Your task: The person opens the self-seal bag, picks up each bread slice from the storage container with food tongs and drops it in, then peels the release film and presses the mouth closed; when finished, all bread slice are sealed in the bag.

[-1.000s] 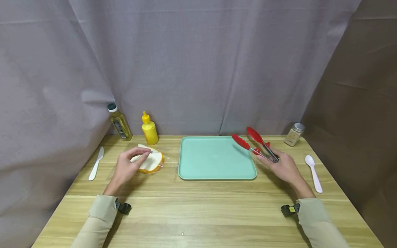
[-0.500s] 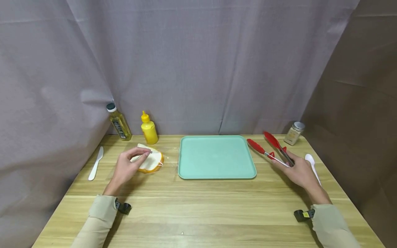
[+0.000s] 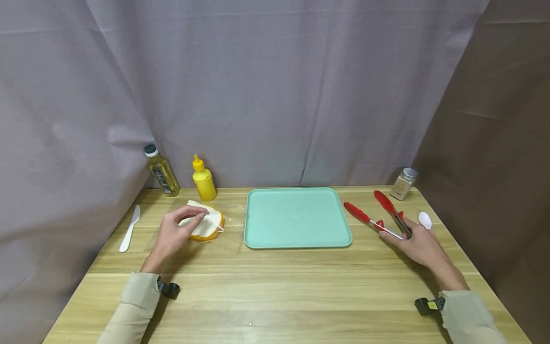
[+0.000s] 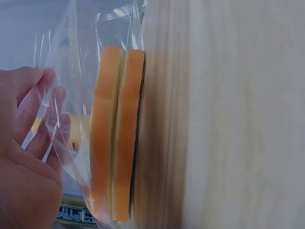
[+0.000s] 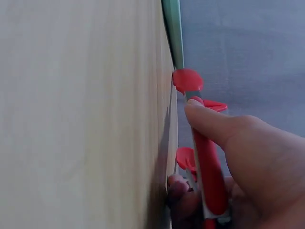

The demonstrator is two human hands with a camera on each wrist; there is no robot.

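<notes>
At the table's left, my left hand (image 3: 175, 232) pinches the upper film of a clear plastic bag (image 4: 71, 47) between thumb and index finger. Inside the bag lie two bread slices (image 4: 106, 124) with orange-brown crusts, stacked flat on the table. My right hand (image 3: 423, 246) grips a pair of tongs (image 3: 360, 212) with red tips, low over the table at the right. The tongs' arms are spread apart with nothing between the tips. In the right wrist view the thumb lies along one red handle, and some of the fingers are partly hidden behind it.
A mint-green tray (image 3: 298, 217) lies between the hands. Behind the bread stand a yellow squeeze bottle (image 3: 204, 184) and an oil bottle (image 3: 163, 174). A white knife (image 3: 130, 229) lies far left. Beyond the tongs are a spice jar (image 3: 403, 184) and a white spoon (image 3: 425, 220), partly covered by the right hand.
My right hand has carried the tongs rightward and toward me, off from above the tray to the table beside it. The left hand keeps its pinch on the bag and stays in place.
</notes>
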